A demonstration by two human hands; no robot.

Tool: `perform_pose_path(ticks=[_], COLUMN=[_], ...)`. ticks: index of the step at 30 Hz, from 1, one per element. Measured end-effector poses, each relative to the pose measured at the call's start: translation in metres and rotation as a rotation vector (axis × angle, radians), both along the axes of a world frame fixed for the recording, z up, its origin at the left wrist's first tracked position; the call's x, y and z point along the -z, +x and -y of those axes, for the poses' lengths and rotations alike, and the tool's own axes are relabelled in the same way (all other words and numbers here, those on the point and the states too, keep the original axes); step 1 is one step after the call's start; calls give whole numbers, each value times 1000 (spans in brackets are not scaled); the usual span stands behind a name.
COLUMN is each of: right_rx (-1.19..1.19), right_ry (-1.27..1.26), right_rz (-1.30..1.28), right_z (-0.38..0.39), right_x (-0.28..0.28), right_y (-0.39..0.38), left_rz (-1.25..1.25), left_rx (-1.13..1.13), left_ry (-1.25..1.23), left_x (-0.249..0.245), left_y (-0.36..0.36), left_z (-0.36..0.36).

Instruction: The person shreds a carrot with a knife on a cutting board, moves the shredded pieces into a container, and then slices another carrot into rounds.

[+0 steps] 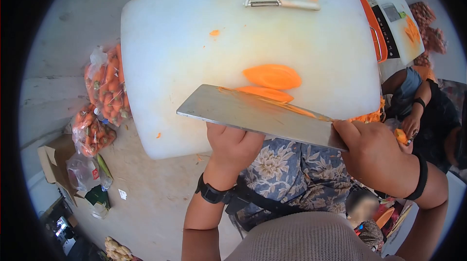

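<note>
A wide metal cleaver [258,115] lies slantwise over the front of the white cutting board [165,42], its face turned up. My right hand [369,151] is closed round its handle end. Curled under the cleaver's near edge is my left hand [233,144], fingers bent and fingertips hidden by the blade, so what it holds cannot be made out. Just beyond the blade, an orange carrot slice [273,76] lies flat, and a second slice [267,94] is partly covered by the blade. Farther back rests a white peeler [282,2].
Bags of carrots [109,86] stand left of the board, near a cardboard box [56,161]. Carrot shavings [367,117] are at its right edge. Another person's hands [411,125] hold an orange piece at the right, below a second board [399,27].
</note>
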State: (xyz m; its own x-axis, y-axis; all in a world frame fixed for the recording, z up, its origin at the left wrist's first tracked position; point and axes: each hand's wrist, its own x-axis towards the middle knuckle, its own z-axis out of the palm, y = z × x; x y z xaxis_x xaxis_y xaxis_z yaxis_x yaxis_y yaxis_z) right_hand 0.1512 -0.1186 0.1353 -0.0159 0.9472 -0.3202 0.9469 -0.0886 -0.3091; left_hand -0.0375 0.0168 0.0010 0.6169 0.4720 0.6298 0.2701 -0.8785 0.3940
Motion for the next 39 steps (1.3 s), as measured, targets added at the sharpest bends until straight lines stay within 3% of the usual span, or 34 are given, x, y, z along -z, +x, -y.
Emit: perform_pose_path(ticks=[8, 15, 26, 39], right_rx=[13, -41, -31, -4], right_ry=[-90, -132, 52, 109], right_rz=[46, 10, -31, -27], right_z=[-18, -49, -59, -26], right_x=[-5, 8, 50, 11], right_y=[-1, -6, -12, -12], left_rz=[-27, 61, 81, 60], left_rx=[38, 0, 57, 55], left_ry=[-55, 62, 54, -10], left_x=[-5, -8, -8, -9], left_y=[1, 9, 10, 3], left_z=[-3, -6, -8, -4])
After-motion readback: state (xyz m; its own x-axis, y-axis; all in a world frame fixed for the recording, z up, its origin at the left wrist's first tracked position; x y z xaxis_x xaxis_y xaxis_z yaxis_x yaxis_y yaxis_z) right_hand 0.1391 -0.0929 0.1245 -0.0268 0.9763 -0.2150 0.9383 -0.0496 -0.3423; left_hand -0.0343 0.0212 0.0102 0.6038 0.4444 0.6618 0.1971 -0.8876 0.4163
